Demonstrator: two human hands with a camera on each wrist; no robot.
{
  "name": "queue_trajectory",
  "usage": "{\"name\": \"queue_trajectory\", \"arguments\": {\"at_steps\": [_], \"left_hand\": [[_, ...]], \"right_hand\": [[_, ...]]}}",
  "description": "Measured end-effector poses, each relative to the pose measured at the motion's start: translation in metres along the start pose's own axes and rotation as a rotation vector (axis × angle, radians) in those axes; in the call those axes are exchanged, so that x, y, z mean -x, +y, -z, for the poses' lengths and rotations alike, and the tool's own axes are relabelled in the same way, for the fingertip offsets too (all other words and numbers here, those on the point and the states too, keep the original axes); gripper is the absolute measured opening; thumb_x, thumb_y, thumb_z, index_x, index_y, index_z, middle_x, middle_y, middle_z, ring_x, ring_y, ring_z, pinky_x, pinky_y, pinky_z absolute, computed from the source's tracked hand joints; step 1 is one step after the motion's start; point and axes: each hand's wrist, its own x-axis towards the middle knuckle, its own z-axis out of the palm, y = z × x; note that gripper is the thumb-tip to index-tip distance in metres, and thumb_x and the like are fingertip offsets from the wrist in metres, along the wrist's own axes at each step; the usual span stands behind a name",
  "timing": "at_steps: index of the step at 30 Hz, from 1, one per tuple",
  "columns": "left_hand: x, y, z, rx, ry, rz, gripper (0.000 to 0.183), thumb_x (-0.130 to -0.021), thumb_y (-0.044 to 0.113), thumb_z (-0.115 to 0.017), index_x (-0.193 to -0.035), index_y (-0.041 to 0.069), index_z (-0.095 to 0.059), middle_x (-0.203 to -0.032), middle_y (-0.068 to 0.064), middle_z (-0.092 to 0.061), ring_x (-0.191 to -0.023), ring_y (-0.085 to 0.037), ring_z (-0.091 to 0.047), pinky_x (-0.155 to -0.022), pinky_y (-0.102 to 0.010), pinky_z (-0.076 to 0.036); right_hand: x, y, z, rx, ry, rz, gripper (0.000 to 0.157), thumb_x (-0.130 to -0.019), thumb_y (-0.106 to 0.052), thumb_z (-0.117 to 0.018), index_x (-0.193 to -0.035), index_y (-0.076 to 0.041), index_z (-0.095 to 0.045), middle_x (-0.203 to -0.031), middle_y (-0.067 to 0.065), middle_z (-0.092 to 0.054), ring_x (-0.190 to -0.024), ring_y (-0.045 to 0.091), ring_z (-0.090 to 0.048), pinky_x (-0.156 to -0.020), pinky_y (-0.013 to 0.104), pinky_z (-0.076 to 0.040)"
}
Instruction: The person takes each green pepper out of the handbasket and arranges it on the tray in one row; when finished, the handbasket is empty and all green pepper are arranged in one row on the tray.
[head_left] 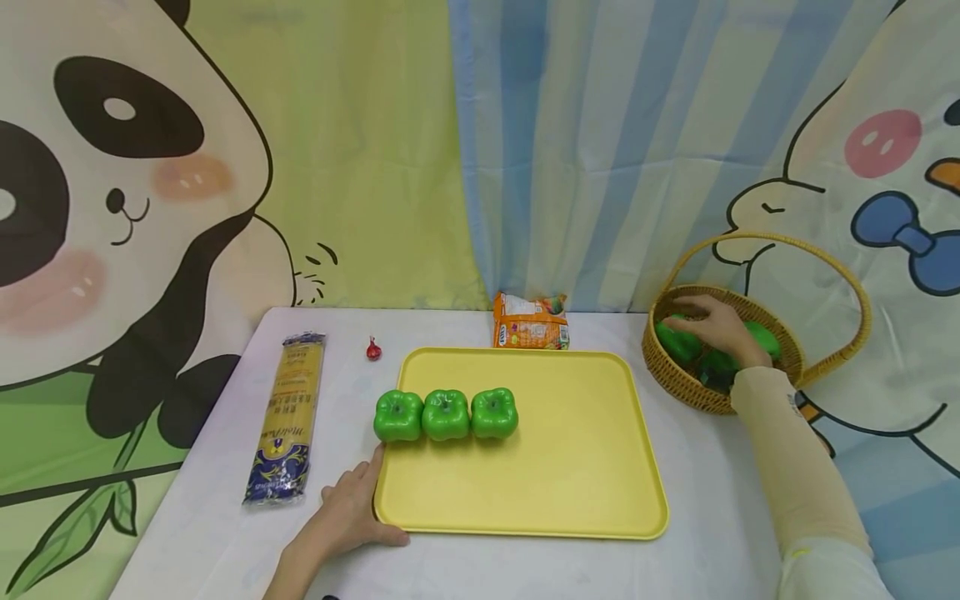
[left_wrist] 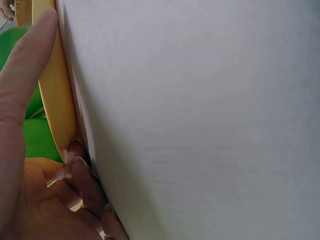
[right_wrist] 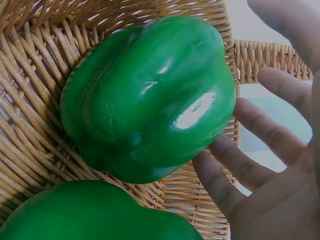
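Note:
At the near-left corner of a yellow tray point(head_left: 570, 467), my left hand point(head_left: 347, 510) holds the rim, thumb along the front edge and fingers against the left side. Three green bell peppers point(head_left: 446, 415) sit in a row on the tray's left part; the leftmost overlaps the rim. My right hand point(head_left: 716, 327) reaches into a wicker basket point(head_left: 678, 382) of green bell peppers. In the right wrist view its spread fingers point(right_wrist: 272, 135) lie beside a glossy bell pepper point(right_wrist: 150, 100), the fingertips at its side. Another bell pepper point(right_wrist: 95, 215) lies below it.
A long pasta packet point(head_left: 285, 421) lies left of the tray, with a small red object point(head_left: 373, 349) near it. Behind the tray is an orange snack bag point(head_left: 531, 322). The basket's tall handle point(head_left: 862, 308) leans to the right. Printed curtains stand behind the white table.

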Motion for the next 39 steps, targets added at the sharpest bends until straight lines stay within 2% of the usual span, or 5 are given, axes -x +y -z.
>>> {"name": "queue_trajectory", "arguments": {"at_steps": [5,15,19,31,39], "left_hand": [[0.0004,0.0008,0.0008,-0.006,0.001,-0.004,0.15,-0.045,0.072,-0.089,-0.162,0.012,-0.017,-0.145,-0.017,-0.053,-0.119,-0.032,-0.056,-0.086,-0.052,-0.04],[-0.0006,0.0014,0.0001,0.014,-0.009,0.013,0.15,-0.044,0.072,-0.089,-0.162,0.012,-0.018,-0.142,-0.014,-0.056,-0.116,-0.028,-0.056,-0.087,-0.051,-0.039],[-0.0009,0.0011,0.0004,0.005,-0.009,0.015,0.15,-0.044,0.072,-0.089,-0.162,0.013,-0.017,-0.141,-0.014,-0.056,-0.115,-0.028,-0.056,-0.086,-0.051,-0.039],[0.0012,0.002,0.0031,0.017,-0.029,0.016,0.151,-0.045,0.071,-0.089,-0.162,0.01,-0.016,-0.146,-0.019,-0.052,-0.126,-0.038,-0.053,-0.094,-0.063,-0.039],[0.0007,0.0017,0.0034,0.02,-0.034,0.024,0.151,-0.045,0.072,-0.089,-0.162,0.009,-0.016,-0.149,-0.02,-0.05,-0.129,-0.04,-0.052,-0.097,-0.066,-0.038]], "right_hand": [[0.0007,0.0002,0.0008,0.007,-0.022,-0.005,0.084,-0.09,-0.063,-0.064,-0.154,-0.015,-0.039,-0.154,0.021,-0.042,-0.131,0.042,-0.048,-0.083,0.046,-0.054],[0.0031,-0.0013,-0.0003,0.062,-0.105,-0.016,0.084,-0.089,-0.059,-0.068,-0.152,-0.011,-0.042,-0.159,0.028,-0.03,-0.135,0.053,-0.039,-0.098,0.065,-0.045],[0.0016,0.0007,-0.0007,0.072,-0.123,0.003,0.083,-0.089,-0.056,-0.069,-0.152,-0.008,-0.042,-0.158,0.029,-0.03,-0.135,0.055,-0.038,-0.1,0.067,-0.043],[-0.0021,0.0038,0.0005,0.073,-0.147,0.026,0.083,-0.089,-0.053,-0.07,-0.152,-0.008,-0.041,-0.152,0.035,-0.036,-0.128,0.054,-0.047,-0.08,0.047,-0.057],[0.0011,0.005,0.007,0.129,-0.072,0.053,0.08,-0.09,-0.052,-0.07,-0.15,-0.007,-0.044,-0.15,0.034,-0.04,-0.131,0.055,-0.043,-0.098,0.067,-0.043]]}}
